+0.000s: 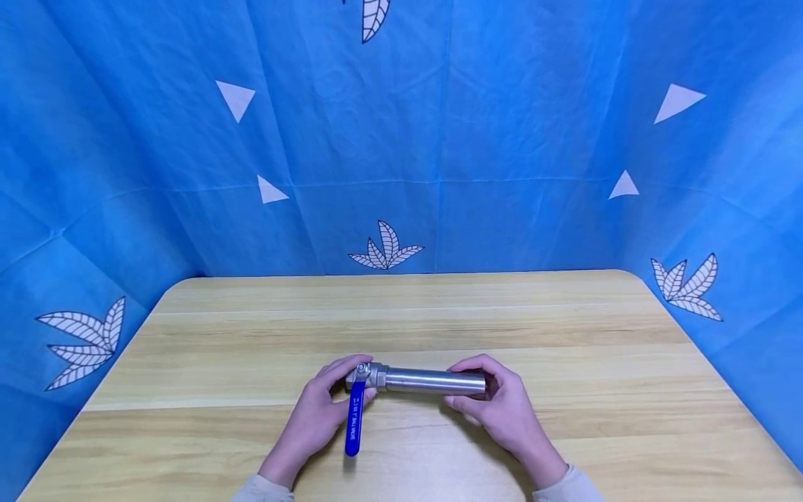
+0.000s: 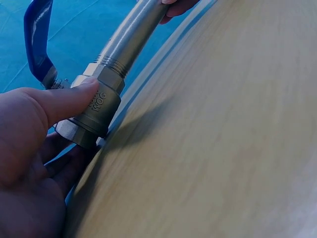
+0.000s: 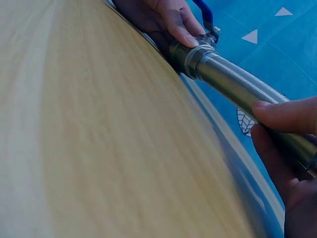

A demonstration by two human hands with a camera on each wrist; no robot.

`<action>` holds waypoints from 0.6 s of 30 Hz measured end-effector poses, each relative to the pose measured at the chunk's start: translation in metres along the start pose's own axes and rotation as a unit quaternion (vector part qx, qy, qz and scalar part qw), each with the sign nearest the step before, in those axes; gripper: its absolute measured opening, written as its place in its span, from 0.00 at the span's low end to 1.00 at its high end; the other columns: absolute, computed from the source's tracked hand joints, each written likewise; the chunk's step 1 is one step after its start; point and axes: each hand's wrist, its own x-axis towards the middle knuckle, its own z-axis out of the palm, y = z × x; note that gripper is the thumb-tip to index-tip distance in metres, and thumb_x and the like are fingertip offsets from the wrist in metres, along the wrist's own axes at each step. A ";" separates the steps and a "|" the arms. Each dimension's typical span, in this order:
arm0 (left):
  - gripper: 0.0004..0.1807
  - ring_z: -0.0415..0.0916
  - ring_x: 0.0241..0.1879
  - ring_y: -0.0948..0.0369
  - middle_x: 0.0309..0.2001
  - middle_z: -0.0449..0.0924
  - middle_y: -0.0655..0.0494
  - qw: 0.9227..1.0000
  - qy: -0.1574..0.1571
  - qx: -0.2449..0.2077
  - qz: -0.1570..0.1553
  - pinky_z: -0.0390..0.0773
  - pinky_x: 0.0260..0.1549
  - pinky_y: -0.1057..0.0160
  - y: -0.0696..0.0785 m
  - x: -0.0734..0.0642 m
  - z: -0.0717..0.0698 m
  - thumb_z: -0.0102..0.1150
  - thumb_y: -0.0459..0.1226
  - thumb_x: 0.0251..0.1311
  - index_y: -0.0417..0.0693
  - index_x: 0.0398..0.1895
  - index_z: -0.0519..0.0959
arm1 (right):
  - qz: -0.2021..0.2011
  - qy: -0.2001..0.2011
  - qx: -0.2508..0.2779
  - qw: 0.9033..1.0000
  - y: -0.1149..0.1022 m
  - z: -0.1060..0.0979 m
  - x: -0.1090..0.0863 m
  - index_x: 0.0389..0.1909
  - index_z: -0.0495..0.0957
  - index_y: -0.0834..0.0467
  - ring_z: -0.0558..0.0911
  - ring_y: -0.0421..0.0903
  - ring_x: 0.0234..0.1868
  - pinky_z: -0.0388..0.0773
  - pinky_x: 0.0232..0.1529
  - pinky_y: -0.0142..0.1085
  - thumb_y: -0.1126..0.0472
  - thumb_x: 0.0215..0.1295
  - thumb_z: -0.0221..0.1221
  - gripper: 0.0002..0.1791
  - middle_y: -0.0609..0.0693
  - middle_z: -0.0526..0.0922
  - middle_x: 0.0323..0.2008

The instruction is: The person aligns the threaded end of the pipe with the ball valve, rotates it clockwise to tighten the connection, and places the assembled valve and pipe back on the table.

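A steel ball valve (image 1: 378,376) with a long blue lever handle (image 1: 354,422) is joined to a shiny metal pipe (image 1: 433,381). Some thread shows at the joint in the left wrist view. My left hand (image 1: 320,411) grips the valve body (image 2: 99,106), thumb on its near side and fingers behind it. The lever points toward me in the head view. At the pipe's far right end, my right hand (image 1: 502,411) holds the pipe (image 3: 237,82) between thumb and fingers. Part of that end is hidden by the hand.
A light wooden table (image 1: 219,348) lies under the hands. Blue cloth (image 1: 401,125) with white triangles and leaf prints hangs behind it and at both sides.
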 end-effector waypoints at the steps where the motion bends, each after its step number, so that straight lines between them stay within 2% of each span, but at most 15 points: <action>1: 0.29 0.71 0.77 0.49 0.72 0.79 0.62 1.000 0.000 0.000 -0.001 0.72 0.76 0.40 0.000 0.000 0.000 0.76 0.41 0.65 0.73 0.68 0.82 | -0.002 0.000 0.001 1.000 0.000 0.000 0.000 0.51 0.85 0.61 0.87 0.43 0.46 0.88 0.49 0.32 0.74 0.50 0.79 0.26 0.59 0.86 0.49; 9: 0.29 0.69 0.78 0.48 0.73 0.78 0.61 1.000 0.000 0.003 -0.006 0.72 0.76 0.39 0.000 0.001 0.000 0.75 0.42 0.66 0.75 0.68 0.81 | 0.014 0.013 -0.005 1.000 -0.002 0.000 -0.001 0.52 0.87 0.60 0.88 0.42 0.43 0.88 0.45 0.32 0.70 0.52 0.80 0.24 0.57 0.88 0.48; 18: 0.28 0.71 0.76 0.47 0.72 0.79 0.59 1.000 0.004 0.003 0.007 0.73 0.75 0.40 0.000 0.000 0.001 0.75 0.42 0.65 0.73 0.68 0.82 | 0.040 0.024 -0.009 0.999 -0.004 0.001 -0.001 0.52 0.88 0.60 0.87 0.40 0.40 0.87 0.43 0.30 0.67 0.55 0.80 0.23 0.56 0.89 0.47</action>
